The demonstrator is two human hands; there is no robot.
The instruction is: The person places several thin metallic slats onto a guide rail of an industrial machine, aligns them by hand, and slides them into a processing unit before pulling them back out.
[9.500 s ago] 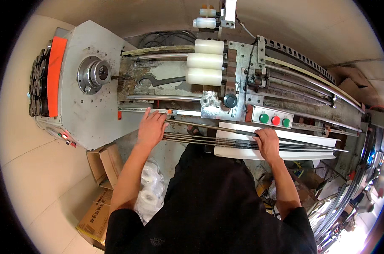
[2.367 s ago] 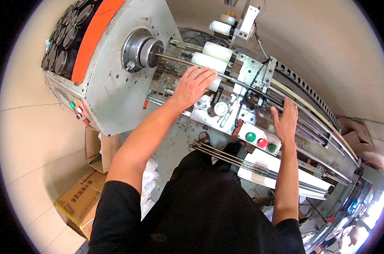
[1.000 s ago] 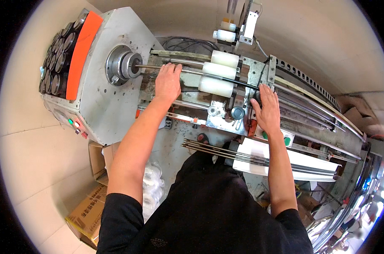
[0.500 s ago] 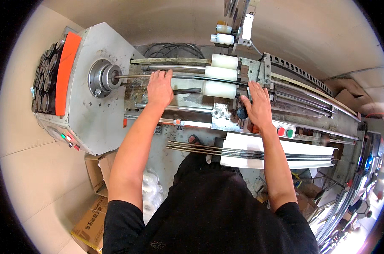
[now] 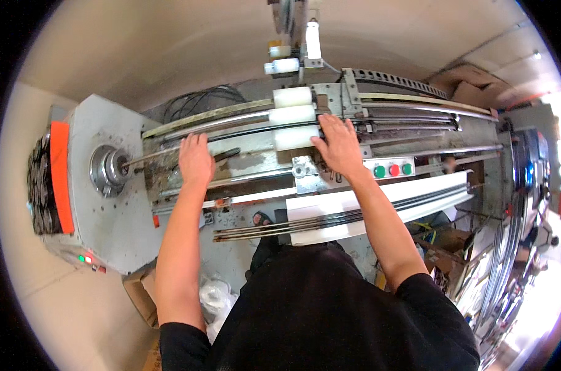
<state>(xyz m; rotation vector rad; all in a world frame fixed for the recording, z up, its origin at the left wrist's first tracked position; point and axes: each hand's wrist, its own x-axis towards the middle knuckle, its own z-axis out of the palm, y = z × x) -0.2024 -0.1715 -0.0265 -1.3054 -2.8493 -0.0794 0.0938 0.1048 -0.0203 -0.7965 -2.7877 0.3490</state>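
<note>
A long thin rod point(image 5: 240, 131), bare metal at the left and dark farther right, runs from the round chuck point(image 5: 109, 168) across the machine bed. My left hand point(image 5: 196, 162) lies over its paler part, fingers together and bent around it. Beside the white rollers point(image 5: 295, 115), my right hand point(image 5: 340, 147) rests on the dark part with its fingers stretched out and somewhat spread. The rod passes over the rollers between my hands. Below and right of my left hand, a dark handle point(image 5: 226, 154) lies on the bed. My palms hide what is underneath them.
Several similar rods point(image 5: 262, 229) lie on a white folded sheet point(image 5: 305, 210) before my body. A button box point(image 5: 392, 169) with green and red buttons sits by my right wrist. Steel rails point(image 5: 429, 150) extend right. A cardboard box point(image 5: 141, 294) and clear plastic point(image 5: 217, 300) lie below left.
The whole view has shifted and tilted, so the machine appears lower at the left. My right hand is closer to the white rollers. My left hand stays over the rod.
</note>
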